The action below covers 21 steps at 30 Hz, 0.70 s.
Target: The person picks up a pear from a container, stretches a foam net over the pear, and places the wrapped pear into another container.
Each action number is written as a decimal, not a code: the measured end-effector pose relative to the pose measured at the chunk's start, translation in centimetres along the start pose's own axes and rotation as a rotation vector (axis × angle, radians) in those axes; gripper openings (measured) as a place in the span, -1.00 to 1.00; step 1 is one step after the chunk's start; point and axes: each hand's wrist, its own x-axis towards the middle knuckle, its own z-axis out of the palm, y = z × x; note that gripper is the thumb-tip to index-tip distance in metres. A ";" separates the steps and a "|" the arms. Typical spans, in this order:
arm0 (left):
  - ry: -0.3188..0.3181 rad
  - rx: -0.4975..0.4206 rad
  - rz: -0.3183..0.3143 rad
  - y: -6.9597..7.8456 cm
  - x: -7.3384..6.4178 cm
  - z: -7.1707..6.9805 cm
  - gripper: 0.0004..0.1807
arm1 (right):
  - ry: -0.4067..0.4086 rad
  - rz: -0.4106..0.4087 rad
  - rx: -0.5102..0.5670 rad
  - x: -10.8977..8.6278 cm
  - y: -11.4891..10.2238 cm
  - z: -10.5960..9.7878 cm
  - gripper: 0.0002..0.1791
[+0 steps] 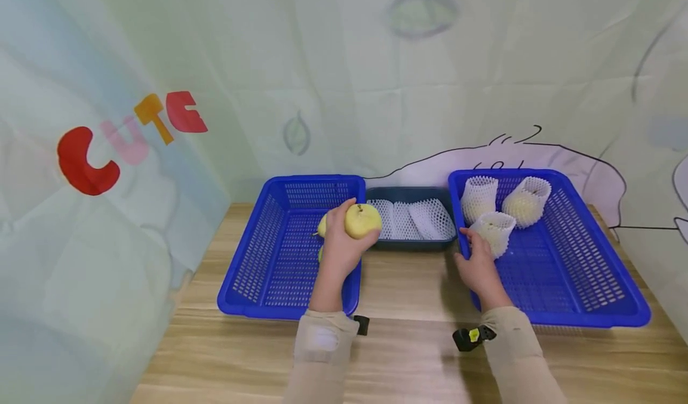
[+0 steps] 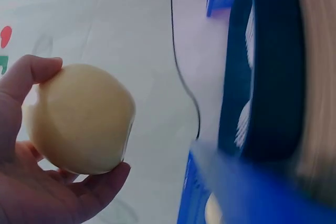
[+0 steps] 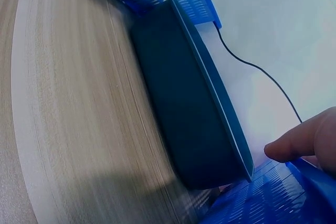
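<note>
My left hand (image 1: 344, 236) grips a round yellow pear (image 1: 363, 221) with a short dark stem, above the right side of the left blue basket (image 1: 290, 315). In the left wrist view, thumb and fingers curl round the pear (image 2: 81, 119). Partly hidden behind that hand, more yellow-green pears (image 1: 322, 227) lie in the basket. My right hand (image 1: 478, 268) is at the left rim of the right blue basket (image 1: 586, 318), fingers extended beside the nearest netted pear (image 1: 495, 233). In the right wrist view, one finger (image 3: 294, 142) reaches over the basket's rim.
Between the baskets stands a dark green tray (image 1: 414, 245) with several white foam nets (image 1: 405, 220). Two more netted pears (image 1: 527, 204) sit at the back of the right basket. A printed cloth backdrop (image 1: 322, 93) rises behind the wooden table (image 1: 403, 290).
</note>
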 end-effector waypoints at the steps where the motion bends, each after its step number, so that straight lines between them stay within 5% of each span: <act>1: -0.004 -0.018 0.006 0.1 -0.1 0.4 -0.18 | 0.001 -0.003 -0.001 0.0 0.0 0.0 -0.42; 7: -0.037 -0.106 -0.004 0.6 -0.8 2.5 -0.17 | 0.007 -0.019 0.005 0.1 0.1 0.0 -0.42; 15: -0.064 0.007 0.006 -0.6 -1.3 5.7 -0.23 | 0.012 -0.019 0.005 0.3 0.1 -0.2 -0.42; 21: -0.110 0.029 -0.086 -2.5 -2.4 7.5 -0.23 | 0.002 -0.013 0.003 0.2 0.0 -0.2 -0.42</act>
